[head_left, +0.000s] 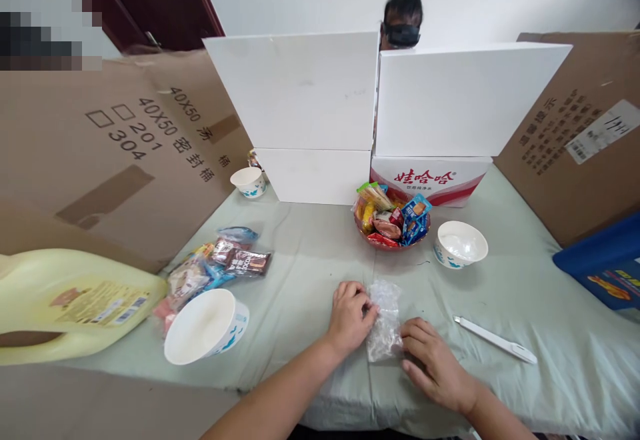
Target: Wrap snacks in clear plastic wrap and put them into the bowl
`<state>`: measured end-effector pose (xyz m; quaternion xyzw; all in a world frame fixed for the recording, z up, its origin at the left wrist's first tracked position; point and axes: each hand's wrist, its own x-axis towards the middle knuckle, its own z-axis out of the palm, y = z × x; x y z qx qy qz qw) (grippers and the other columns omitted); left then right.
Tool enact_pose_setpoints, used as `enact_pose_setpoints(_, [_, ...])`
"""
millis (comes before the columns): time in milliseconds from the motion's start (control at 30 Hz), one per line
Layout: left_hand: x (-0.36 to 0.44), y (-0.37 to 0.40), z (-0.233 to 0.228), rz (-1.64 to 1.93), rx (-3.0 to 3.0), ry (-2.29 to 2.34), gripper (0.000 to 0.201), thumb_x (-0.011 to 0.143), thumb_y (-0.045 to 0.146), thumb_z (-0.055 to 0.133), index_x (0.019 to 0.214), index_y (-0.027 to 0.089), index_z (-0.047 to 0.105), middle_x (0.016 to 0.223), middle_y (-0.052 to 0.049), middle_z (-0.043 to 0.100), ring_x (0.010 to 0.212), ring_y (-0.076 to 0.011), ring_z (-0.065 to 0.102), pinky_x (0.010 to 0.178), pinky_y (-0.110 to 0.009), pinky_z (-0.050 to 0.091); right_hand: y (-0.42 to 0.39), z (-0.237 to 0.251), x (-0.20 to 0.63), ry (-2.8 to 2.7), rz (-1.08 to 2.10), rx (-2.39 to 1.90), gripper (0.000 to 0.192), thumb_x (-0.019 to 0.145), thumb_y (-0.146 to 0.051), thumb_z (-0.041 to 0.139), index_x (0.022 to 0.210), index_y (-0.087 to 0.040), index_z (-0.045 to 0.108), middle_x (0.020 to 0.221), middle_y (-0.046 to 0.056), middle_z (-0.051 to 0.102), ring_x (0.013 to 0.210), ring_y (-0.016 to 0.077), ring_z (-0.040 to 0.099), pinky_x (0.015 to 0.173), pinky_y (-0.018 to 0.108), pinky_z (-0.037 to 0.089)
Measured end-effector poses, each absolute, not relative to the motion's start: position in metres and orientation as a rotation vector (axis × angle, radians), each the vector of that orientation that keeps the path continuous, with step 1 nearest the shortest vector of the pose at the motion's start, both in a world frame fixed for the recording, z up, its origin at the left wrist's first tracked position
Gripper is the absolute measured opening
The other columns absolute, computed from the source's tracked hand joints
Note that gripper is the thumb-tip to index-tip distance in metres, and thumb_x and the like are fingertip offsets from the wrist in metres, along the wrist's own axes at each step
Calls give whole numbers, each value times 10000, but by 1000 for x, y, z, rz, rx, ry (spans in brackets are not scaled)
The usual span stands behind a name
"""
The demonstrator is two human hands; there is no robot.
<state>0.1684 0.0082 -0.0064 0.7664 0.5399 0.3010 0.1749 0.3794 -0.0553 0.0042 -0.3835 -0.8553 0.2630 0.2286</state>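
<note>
A small clear plastic bag [385, 320] lies flat on the pale green tablecloth [310, 260] near the front edge. My left hand [349, 317] pinches the bag's left edge with curled fingers. My right hand [434, 362] rests on the cloth with its fingertips on the bag's lower right corner. A red bowl [380, 243] heaped with wrapped snacks stands just beyond the bag.
A white paper bowl [461, 245] sits right of the red bowl, another [205, 327] lies tilted at front left, a third [249, 182] far left. Loose snack packets [220, 263], a white stick [495, 340], a yellow jug [75, 303], cardboard walls and white boxes [300, 93] surround; a person sits behind them.
</note>
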Motion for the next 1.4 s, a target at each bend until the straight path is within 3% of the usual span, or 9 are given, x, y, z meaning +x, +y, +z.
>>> enact_pose_setpoints(233, [166,7,-6,873,2213,1494,106,796,186,661,698,191,623,932,-46,588,935,-237,499,829,-423,426,-59,4,375,-2341,615,-1073,190,930,-258,468,820,-206,615,1005,63,590,1012,204,516,874,376,459])
enact_pose_setpoints(467, [170,4,-7,831,2251,1557,123,753,123,654,675,182,579,941,-54,569,951,-245,489,832,-417,418,-61,1,379,-2205,404,-1124,149,911,-289,508,789,-205,528,914,60,576,926,196,548,790,355,491])
enact_pose_setpoints(533, [171,4,-8,824,2257,1547,131,747,130,672,676,179,574,947,-56,562,959,-246,484,834,-414,413,-61,4,378,-2089,222,-1185,108,916,-274,502,835,-205,521,926,70,574,922,200,558,782,364,497])
enact_pose_setpoints(600, [171,4,-9,826,2264,1531,140,748,141,684,676,180,570,950,-55,559,962,-245,479,832,-410,409,-62,9,375,-2105,73,-1183,106,902,-290,532,953,-198,549,1035,100,587,1052,238,550,868,417,486])
enact_pose_setpoints(733, [169,4,-9,846,2267,1520,149,753,162,695,681,185,566,946,-52,560,953,-241,477,834,-409,409,-66,18,369,-2378,-37,-1045,422,861,-308,595,1256,-182,517,1297,126,541,1325,302,382,1044,502,386])
enact_pose_setpoints(933, [166,4,-8,869,2269,1461,106,797,201,667,712,188,604,951,-53,566,957,-238,477,849,-413,416,-77,16,385,-2586,42,-1070,550,839,-401,626,1347,-240,490,1380,92,513,1313,291,411,1070,503,359])
enact_pose_setpoints(1067, [164,5,-6,938,2256,1393,113,842,207,607,735,203,645,952,-52,575,963,-231,481,856,-409,423,-86,13,385,-2643,77,-1066,498,842,-423,635,1298,-247,536,1287,76,589,1197,249,514,1033,441,402])
enact_pose_setpoints(1233, [163,5,-6,950,2244,1294,132,841,211,606,728,218,674,941,-47,586,977,-233,487,874,-415,431,-89,3,367,-2452,-20,-1111,223,924,-247,528,1131,-234,612,1100,49,660,1072,206,566,967,394,424])
enact_pose_setpoints(1400, [165,5,-9,930,2226,1340,74,774,145,646,735,204,666,931,-52,594,982,-244,488,870,-428,433,-92,-10,362,-2425,99,-1112,177,936,-150,449,973,-208,612,897,31,641,919,193,565,922,397,419])
